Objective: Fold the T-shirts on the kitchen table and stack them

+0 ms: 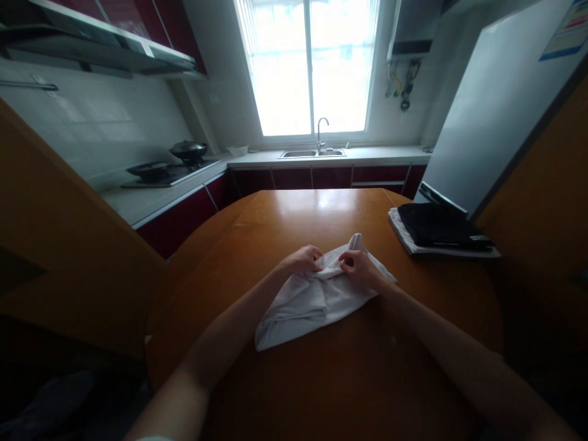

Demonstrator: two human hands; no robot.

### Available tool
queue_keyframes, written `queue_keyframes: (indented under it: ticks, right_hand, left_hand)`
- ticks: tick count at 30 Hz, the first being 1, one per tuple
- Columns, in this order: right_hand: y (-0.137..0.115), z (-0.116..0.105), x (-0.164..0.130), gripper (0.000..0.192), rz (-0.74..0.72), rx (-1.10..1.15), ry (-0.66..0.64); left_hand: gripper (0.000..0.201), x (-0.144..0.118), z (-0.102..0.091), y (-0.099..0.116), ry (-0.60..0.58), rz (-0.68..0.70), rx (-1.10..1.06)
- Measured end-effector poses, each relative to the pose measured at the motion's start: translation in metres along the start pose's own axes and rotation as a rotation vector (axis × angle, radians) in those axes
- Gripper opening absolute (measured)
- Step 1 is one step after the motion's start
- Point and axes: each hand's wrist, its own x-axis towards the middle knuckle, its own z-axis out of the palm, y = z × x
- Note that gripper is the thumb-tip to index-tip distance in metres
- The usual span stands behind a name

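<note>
White cloth (316, 300) lies crumpled on the round wooden table (331, 380), a little left of centre and roughly midway between the near and far edges, and I can see both hands working at its far end. Much of it is hard to read from here: the room is dim against the bright window (310, 67), so the folds run together, and I cannot tell what kind of garment or cloth it is. The part bunched between the hands is covered by the fingers. My left hand (303, 260) rests on the far left edge of the cloth with the fingers curled down into it, pinching a fold as far as I can make out. My right hand (361, 267) sits just beside it, fingers closed tightly on a raised ridge of fabric, thumb and fingertips pressed together. The two hands are near each other but not touching. Both forearms run off the bottom of the view, so the elbows are cut off. On the far right of the table sits a dark folded stack (438, 229) on something pale, too shadowed to identify. Beyond the table I see the sink (312, 153) with its tap under the window, and a stove (168, 171) with pans along the left counter.
</note>
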Motion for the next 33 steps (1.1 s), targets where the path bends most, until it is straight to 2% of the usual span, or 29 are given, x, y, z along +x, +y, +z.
queue_keyframes:
  ticks: [3, 8, 10, 14, 18, 21, 24, 26, 29, 31, 33]
  right_hand:
    - [-0.002, 0.003, 0.000, 0.010, -0.002, 0.051, 0.034]
    - [-0.003, 0.013, 0.003, 0.008, 0.015, 0.405, 0.126]
    - [-0.004, 0.015, 0.005, 0.011, 0.039, 0.496, 0.161]
    - [-0.003, 0.015, 0.006, 0.015, 0.081, 0.532, 0.203]
    - [0.000, 0.015, 0.006, 0.011, 0.113, 0.540, 0.154]
    - [0.000, 0.015, 0.004, 0.010, 0.128, 0.508, 0.133]
    - [-0.001, 0.013, 0.004, 0.014, 0.133, 0.445, 0.127]
    - [0.000, 0.013, 0.004, 0.018, 0.124, 0.443, 0.112]
    - [0.001, 0.015, 0.004, 0.020, 0.101, 0.467, 0.081]
    - [0.001, 0.014, 0.004, 0.021, 0.096, 0.467, 0.061]
    - [-0.001, 0.012, 0.004, 0.021, 0.097, 0.454, 0.061]
  left_hand:
    - [0.040, -0.003, -0.002, 0.007, -0.135, 0.015, -0.092]
    - [0.057, -0.008, -0.001, 0.015, -0.187, 0.031, -0.146]
    - [0.060, -0.008, 0.000, 0.016, -0.173, 0.026, -0.168]
    - [0.057, -0.009, 0.000, 0.018, -0.117, 0.000, -0.201]
    - [0.046, -0.010, 0.003, 0.023, -0.058, 0.010, -0.226]
    - [0.037, -0.007, 0.003, 0.023, 0.037, -0.015, -0.219]
    - [0.039, -0.003, 0.002, 0.019, 0.113, -0.052, -0.198]
    - [0.046, -0.001, 0.002, 0.016, 0.093, -0.046, -0.209]
    - [0.051, -0.001, 0.004, 0.012, 0.001, 0.016, -0.261]
    - [0.045, -0.001, 0.006, 0.008, -0.041, 0.031, -0.284]
    - [0.033, 0.001, 0.002, 0.004, 0.023, -0.020, -0.290]
